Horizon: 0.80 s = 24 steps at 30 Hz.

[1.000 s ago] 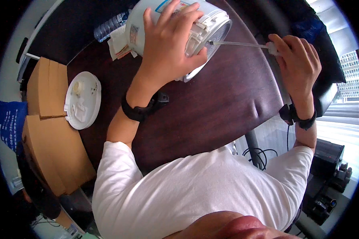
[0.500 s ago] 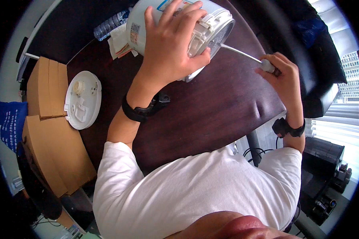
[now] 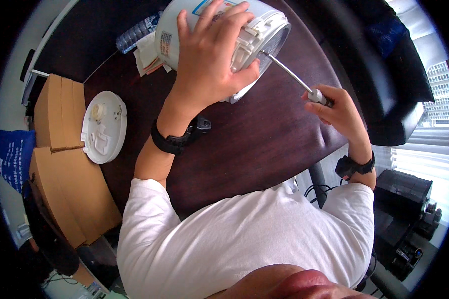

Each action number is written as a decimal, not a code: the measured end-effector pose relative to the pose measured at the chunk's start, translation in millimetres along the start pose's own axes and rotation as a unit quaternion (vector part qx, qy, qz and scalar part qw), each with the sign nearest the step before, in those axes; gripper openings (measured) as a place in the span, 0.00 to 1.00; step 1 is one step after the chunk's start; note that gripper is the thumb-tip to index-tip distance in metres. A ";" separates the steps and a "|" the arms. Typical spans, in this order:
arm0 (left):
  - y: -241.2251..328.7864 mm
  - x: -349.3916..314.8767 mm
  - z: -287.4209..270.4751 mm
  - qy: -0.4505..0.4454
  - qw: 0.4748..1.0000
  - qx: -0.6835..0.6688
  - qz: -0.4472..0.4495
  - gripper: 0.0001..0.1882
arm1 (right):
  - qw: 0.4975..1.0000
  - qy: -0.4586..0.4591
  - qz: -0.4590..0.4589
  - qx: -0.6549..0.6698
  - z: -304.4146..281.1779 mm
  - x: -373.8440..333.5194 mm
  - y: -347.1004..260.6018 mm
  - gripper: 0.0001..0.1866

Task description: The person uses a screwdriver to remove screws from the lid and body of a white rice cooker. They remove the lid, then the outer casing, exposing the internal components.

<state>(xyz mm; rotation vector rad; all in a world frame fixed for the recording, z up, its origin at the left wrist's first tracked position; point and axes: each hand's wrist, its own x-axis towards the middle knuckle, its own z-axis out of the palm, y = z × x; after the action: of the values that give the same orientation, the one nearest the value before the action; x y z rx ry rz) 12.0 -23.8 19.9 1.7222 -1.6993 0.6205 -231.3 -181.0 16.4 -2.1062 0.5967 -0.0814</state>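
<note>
A white round appliance (image 3: pixel 170 25), much like a rice cooker, lies tipped on its side at the far middle of the table. My left hand (image 3: pixel 204 65) grips its side, fingers spread over the wall and thumb along the bottom rim. On the right, my right hand (image 3: pixel 340 110) is wrapped round the handle of a screwdriver (image 3: pixel 290 74). The metal shaft slants up and left, and its tip meets the bottom face (image 3: pixel 278 41) of the appliance. Whether the tip sits in a screw, I cannot make out.
A white round cover (image 3: pixel 115 130) with small parts in it rests on the dark table (image 3: pixel 224 154), beside cardboard boxes (image 3: pixel 70 184). A plastic bottle (image 3: pixel 137 34) and some cloths or papers (image 3: pixel 147 56) lie behind the appliance. A black leather seat (image 3: pixel 379 89) stands right.
My right hand has moved left and toward me with the screwdriver, whose tip has shifted left across the bottom face. The appliance and my left hand have shifted only slightly left.
</note>
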 end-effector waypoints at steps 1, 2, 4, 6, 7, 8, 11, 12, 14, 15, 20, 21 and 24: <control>0.2 -0.1 -0.2 -0.002 1.000 0.001 -0.001 0.33 | 1.000 0.001 -0.008 0.009 0.9 -0.5 0.7 0.15; 0.3 -0.2 -0.3 -0.002 1.000 -0.002 -0.001 0.33 | 1.000 0.008 -0.012 -0.008 2.6 -0.8 1.6 0.15; 0.5 -0.2 -0.4 0.000 1.000 -0.008 0.000 0.33 | 0.999 0.022 -0.049 -0.009 3.5 -1.4 2.3 0.15; 0.9 -0.4 -0.7 0.000 1.000 -0.004 0.000 0.33 | 0.998 0.028 -0.043 -0.044 0.1 -1.2 1.7 0.16; 1.0 -0.4 -0.9 0.000 1.000 -0.003 0.000 0.33 | 0.997 0.030 -0.044 -0.055 -1.9 -0.3 1.0 0.16; 1.0 -0.4 -1.0 -0.002 1.000 -0.002 0.000 0.33 | 0.999 0.006 -0.012 -0.030 -6.0 0.8 0.0 0.16; 0.7 -0.2 -0.9 -0.004 1.000 -0.005 0.000 0.33 | 0.997 -0.053 0.058 0.018 -16.3 4.2 -2.8 0.16; 0.4 0.1 -0.6 -0.002 1.000 -0.010 0.002 0.33 | 0.996 -0.064 0.064 0.018 -16.6 5.1 -3.4 0.17; 0.0 0.0 -0.3 0.000 1.000 -0.016 0.002 0.32 | 0.999 -0.012 0.001 -0.048 -15.0 6.2 -4.5 0.16; -0.2 -0.1 -0.1 0.000 1.000 -0.017 0.002 0.32 | 0.990 0.051 -0.068 -0.114 -12.0 6.0 -5.0 0.15; 0.9 -2.0 0.2 -0.007 1.000 0.005 -0.005 0.33 | 0.783 0.303 -0.306 -0.449 -27.4 12.5 -15.0 0.17; 1.1 -2.0 0.3 -0.007 1.000 0.006 -0.006 0.33 | 0.747 0.322 -0.332 -0.478 -35.7 14.6 -18.1 0.18; 1.1 -0.9 0.2 -0.002 1.000 0.002 -0.004 0.33 | 0.686 0.344 -0.380 -0.516 -51.5 20.5 -23.3 0.19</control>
<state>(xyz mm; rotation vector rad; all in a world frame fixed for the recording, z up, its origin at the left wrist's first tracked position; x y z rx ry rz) 10.9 -23.3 19.2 1.7318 -1.6947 0.6175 -218.7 -218.9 61.4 -3.3279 0.0594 -1.3484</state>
